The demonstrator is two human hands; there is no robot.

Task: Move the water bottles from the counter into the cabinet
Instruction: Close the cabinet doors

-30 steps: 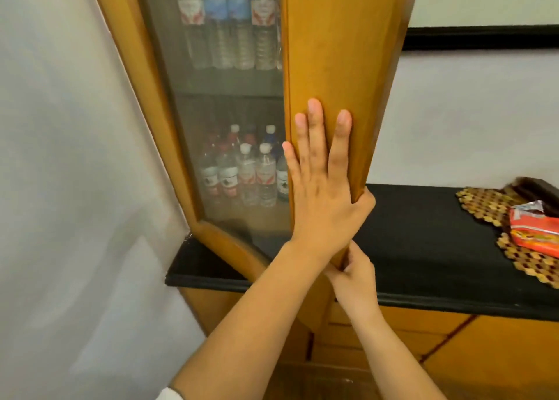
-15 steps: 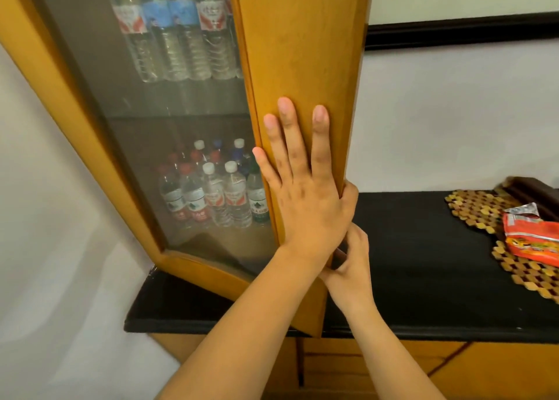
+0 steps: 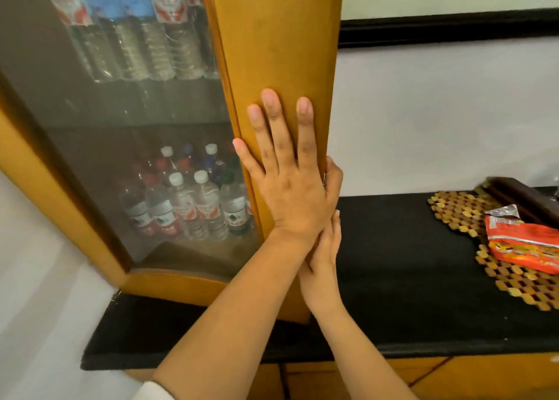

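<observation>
Black counter (image 3: pixel 408 278) below; left hand (image 3: pixel 290 185) flat (fingers spread) on cabinet door (image 3: pixel 278 52); right hand (image 3: pixel 325 248) unclear.

Bottles (image 3: pixel 193 206): in cabinet (image 3: pixel 272 37), behind glass door (image 3: pixel 127 103), on two shelves.
Packet (image 3: pixel 526 245): on mat (image 3: pixel 472 215), far right of counter (image 3: pixel 402 266).

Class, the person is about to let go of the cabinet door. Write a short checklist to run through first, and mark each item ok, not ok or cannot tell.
1. Water bottles stand inside the cabinet, behind the glass: ok.
2. No bottles left on the visible counter: ok.
3. Left hand lies flat on the door frame: ok.
4. Right hand free of the door edge: cannot tell.
5. Door fully latched: cannot tell.
</observation>
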